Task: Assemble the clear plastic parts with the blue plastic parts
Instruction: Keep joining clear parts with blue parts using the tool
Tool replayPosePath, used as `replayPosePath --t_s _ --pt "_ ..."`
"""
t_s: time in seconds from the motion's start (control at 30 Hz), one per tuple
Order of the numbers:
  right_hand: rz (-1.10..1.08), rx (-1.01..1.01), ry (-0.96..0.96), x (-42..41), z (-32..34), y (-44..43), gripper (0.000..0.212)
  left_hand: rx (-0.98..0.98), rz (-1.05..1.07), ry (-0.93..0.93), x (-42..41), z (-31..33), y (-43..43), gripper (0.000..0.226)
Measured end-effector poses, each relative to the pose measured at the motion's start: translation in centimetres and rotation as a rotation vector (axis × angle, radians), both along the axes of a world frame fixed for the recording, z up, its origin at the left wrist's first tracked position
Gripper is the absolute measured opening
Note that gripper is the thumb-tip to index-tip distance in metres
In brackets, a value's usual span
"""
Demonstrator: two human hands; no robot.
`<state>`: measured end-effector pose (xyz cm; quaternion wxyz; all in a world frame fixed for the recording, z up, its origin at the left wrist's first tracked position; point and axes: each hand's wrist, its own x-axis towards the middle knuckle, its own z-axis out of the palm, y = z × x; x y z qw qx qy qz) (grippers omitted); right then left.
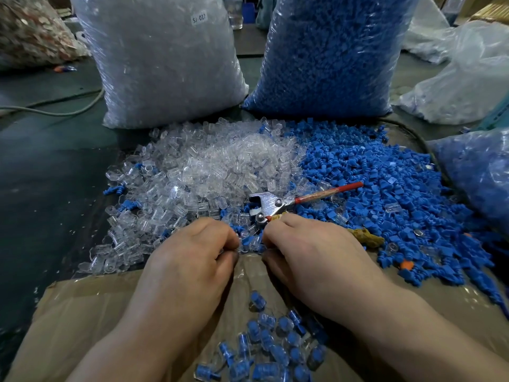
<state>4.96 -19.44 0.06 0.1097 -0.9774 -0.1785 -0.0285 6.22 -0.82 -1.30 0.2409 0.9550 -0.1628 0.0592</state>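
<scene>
A pile of clear plastic parts point(209, 166) lies beside a pile of blue plastic parts point(385, 183) on the table. My left hand point(192, 255) and my right hand point(311, 252) meet at the piles' near edge, backs up and fingers curled. My right fingertips pinch a blue part point(253, 240) that sits partly inside a clear one. My left thumb and forefinger pinch together, seemingly on a clear part that stays mostly hidden. Several assembled blue-in-clear pieces point(278, 343) lie on the cardboard point(91, 312) below my wrists.
Pliers with a red handle point(278, 202) lie on the parts just beyond my right hand. A tall bag of clear parts point(165, 59) and one of blue parts point(330, 56) stand behind the piles. More bags sit at the right, and a cable point(55, 111) runs at the left.
</scene>
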Motion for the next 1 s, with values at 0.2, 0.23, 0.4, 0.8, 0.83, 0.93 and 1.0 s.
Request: replayPosePath --t_s 0.2,0.23,0.4,0.8,0.83,0.93,1.0 --pt "-0.026 0.048 -0.01 0.1 -0.3 -0.1 0.01 0.041 -0.015 -0.042 -0.1 -0.1 -0.4 0.026" --pt "-0.027 0.055 -0.015 0.1 -0.4 -0.1 0.013 0.036 -0.013 -0.048 -0.1 -0.2 -0.6 0.027" --pt "-0.011 0.029 -0.037 0.2 -0.5 0.1 0.025 0.0 -0.007 -0.074 -0.1 -0.4 -1.0 0.029" --pt "-0.138 0.158 -0.048 0.2 0.0 0.0 0.022 -0.251 0.062 -0.148 0.1 -0.6 -0.7 0.009" --pt "-0.145 0.184 -0.048 0.2 0.2 0.0 0.022 -0.302 0.074 -0.148 0.0 -0.5 -0.7 0.009" --pt "-0.173 0.242 -0.107 0.1 0.6 -0.4 0.021 -0.448 0.095 -0.087 -0.2 -0.2 -0.6 0.012" --pt "-0.208 0.185 -0.212 0.2 1.1 -1.1 0.026 -0.5 0.101 -0.039 -0.4 -0.1 -0.5 0.012"
